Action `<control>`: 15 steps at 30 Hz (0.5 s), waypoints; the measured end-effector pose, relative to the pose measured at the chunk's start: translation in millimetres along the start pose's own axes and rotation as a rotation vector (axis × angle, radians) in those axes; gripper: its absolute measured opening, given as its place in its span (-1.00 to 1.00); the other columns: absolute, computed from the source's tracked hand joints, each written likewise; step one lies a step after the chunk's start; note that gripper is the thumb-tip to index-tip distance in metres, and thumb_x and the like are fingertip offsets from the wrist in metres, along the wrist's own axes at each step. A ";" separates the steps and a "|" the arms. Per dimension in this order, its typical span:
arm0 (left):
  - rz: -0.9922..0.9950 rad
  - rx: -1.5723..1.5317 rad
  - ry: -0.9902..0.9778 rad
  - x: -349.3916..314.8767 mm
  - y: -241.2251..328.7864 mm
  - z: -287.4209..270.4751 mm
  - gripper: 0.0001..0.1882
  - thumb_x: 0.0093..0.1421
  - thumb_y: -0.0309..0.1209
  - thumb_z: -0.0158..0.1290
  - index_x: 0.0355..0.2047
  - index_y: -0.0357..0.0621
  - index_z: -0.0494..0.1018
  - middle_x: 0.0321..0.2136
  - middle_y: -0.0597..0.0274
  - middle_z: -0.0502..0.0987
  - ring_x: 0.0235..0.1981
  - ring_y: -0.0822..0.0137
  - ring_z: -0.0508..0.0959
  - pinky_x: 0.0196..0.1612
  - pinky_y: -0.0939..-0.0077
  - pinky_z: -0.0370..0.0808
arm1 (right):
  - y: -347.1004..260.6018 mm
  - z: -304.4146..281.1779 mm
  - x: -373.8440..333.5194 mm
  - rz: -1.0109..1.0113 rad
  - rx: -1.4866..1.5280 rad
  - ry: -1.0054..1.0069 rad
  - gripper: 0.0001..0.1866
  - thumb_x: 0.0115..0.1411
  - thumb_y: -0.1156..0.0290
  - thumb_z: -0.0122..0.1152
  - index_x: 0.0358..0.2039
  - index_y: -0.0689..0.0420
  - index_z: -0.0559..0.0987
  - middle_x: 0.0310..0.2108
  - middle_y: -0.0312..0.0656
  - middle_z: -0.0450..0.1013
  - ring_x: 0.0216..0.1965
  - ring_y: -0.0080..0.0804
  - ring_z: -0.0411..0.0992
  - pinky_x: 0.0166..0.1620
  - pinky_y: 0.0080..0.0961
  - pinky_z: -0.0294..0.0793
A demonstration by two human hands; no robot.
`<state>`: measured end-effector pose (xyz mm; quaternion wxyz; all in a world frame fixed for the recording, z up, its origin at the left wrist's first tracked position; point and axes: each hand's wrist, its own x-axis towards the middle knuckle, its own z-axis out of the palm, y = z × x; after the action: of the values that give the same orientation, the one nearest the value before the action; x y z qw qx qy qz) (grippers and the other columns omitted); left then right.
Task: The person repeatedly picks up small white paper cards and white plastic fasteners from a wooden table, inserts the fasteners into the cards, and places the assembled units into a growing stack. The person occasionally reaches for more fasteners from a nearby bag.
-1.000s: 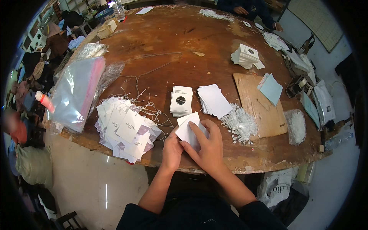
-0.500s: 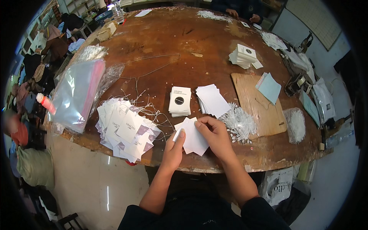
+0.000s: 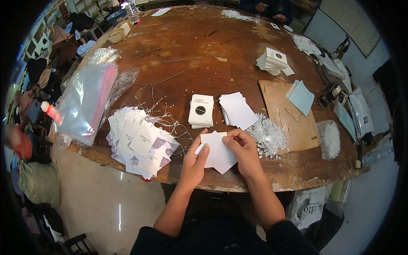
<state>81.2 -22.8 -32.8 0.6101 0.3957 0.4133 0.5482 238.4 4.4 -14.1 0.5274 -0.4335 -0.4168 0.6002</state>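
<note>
Between my two hands are white cards [image 3: 218,155], layered and slightly fanned, near the table's front edge. My left hand [image 3: 194,159] pinches their left side, thumb on top. On the upper right side, my right hand [image 3: 244,149] grips them between thumb and fingers. Just beyond lies a neat stack of printed cards with a black round mark [image 3: 201,111]. Right of that stack is a fanned pile of blank white cards [image 3: 238,111]. A bundle of white tag strings [image 3: 267,137] lies beside my right hand. Left of my hands spreads a heap of strung hang tags [image 3: 138,140].
Clear plastic bags [image 3: 83,104] lie at the left with a pink-and-white bottle [image 3: 51,112]. A wooden board [image 3: 278,112] with a pale blue card [image 3: 300,97] is at the right, near a bagged string bundle [image 3: 329,140]. Another card stack [image 3: 272,61] stands farther back. A co-worker's hands [image 3: 270,12] show across the table.
The cards in my hands have been turned and brought closer together, shifting slightly right. My left fingers now show behind their upper left edge. The co-worker's hands have moved slightly.
</note>
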 end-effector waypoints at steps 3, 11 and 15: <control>-0.013 0.019 -0.010 1.0 -1.3 -2.0 -0.47 0.47 -0.25 -0.12 0.34 -0.27 0.21 0.09 0.14 0.47 0.06 0.47 0.43 0.15 0.53 0.34 | -0.4 0.8 0.4 0.013 0.018 0.020 -0.87 0.26 0.41 0.28 -0.31 0.19 0.55 -0.39 -0.36 0.49 -0.37 -0.71 0.38 -0.28 -0.70 0.36; -0.007 0.045 -0.018 0.1 -5.3 -4.1 -0.48 0.48 -0.22 -0.13 0.32 -0.26 0.24 0.06 0.15 0.50 0.03 0.48 0.45 0.11 0.54 0.38 | 0.3 1.2 0.9 0.033 -0.003 0.022 -0.86 0.25 0.41 0.30 -0.30 0.20 0.55 -0.41 -0.36 0.50 -0.39 -0.72 0.39 -0.30 -0.70 0.36; -0.007 0.034 -0.017 0.0 -4.7 -4.5 -0.49 0.48 -0.22 -0.13 0.31 -0.26 0.25 0.05 0.16 0.51 0.01 0.48 0.46 0.10 0.54 0.39 | 2.8 2.0 1.4 0.008 -0.019 0.025 -0.87 0.23 0.44 0.32 -0.31 0.20 0.56 -0.41 -0.37 0.50 -0.39 -0.73 0.38 -0.31 -0.72 0.36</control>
<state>78.6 -23.0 -38.8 0.6087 0.4092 0.4188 0.5353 235.7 5.4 -16.3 0.5262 -0.4477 -0.4140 0.5927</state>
